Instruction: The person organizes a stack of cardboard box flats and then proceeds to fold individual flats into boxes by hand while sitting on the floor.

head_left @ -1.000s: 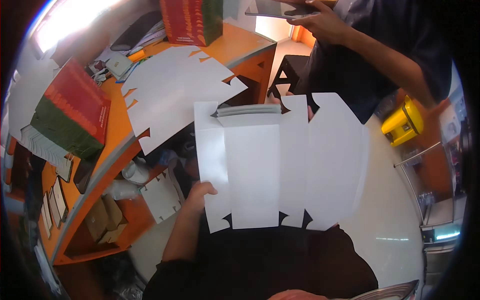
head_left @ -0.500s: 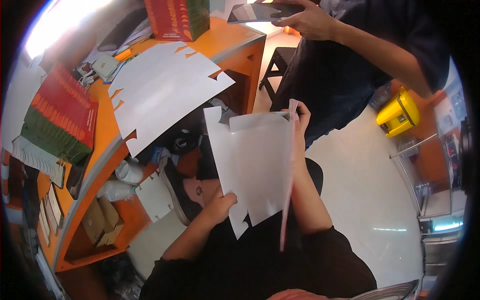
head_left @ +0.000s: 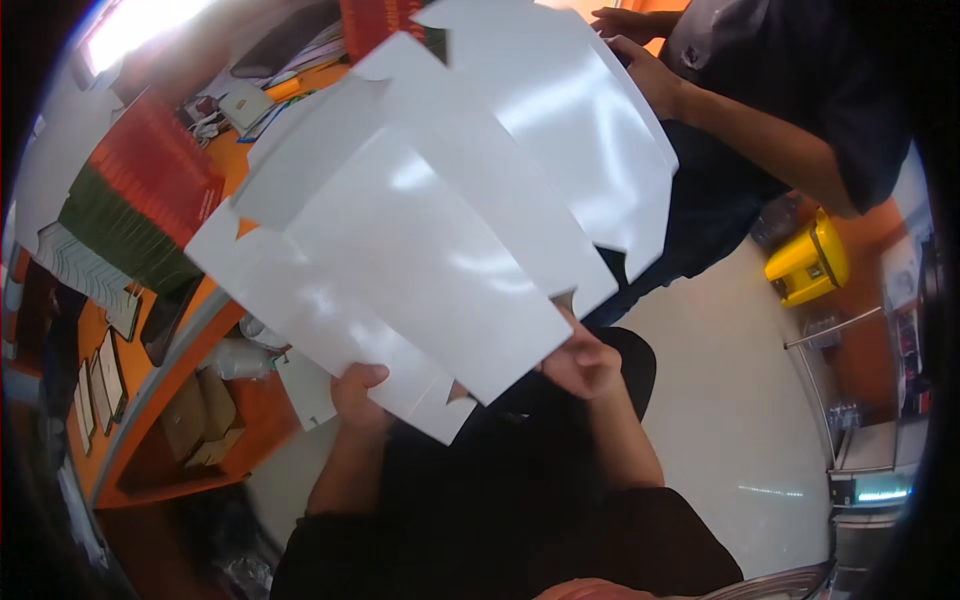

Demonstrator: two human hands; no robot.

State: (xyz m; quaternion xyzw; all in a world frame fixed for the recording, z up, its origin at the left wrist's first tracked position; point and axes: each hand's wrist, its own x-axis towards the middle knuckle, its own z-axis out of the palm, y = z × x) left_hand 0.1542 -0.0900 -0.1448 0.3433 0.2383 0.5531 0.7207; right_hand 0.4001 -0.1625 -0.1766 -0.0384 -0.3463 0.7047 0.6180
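A large white die-cut cardboard box blank (head_left: 400, 255) is spread out in front of me, its glossy creased panels and notched flaps facing up. At its lower left edge, my left hand (head_left: 360, 395) grips the card with the thumb on top. My right hand (head_left: 582, 362) holds the near right edge, fingers partly hidden beneath the panel. The far panel (head_left: 590, 120) stretches up toward a person standing opposite. Whether the greyish piece at the upper left is part of this blank or a separate sheet on the desk, I cannot tell.
An orange desk (head_left: 100, 330) curves along the left, bearing stacked red and green printed cartons (head_left: 150, 190). The other person's hand (head_left: 650, 80) is close to the blank's far edge. A yellow bin (head_left: 808, 262) and a metal rack (head_left: 835, 330) stand on the right.
The folded blank has been opened out flat, widening far and to the right. My right hand came down from its upper edge to the near edge. The other person's hands lowered.
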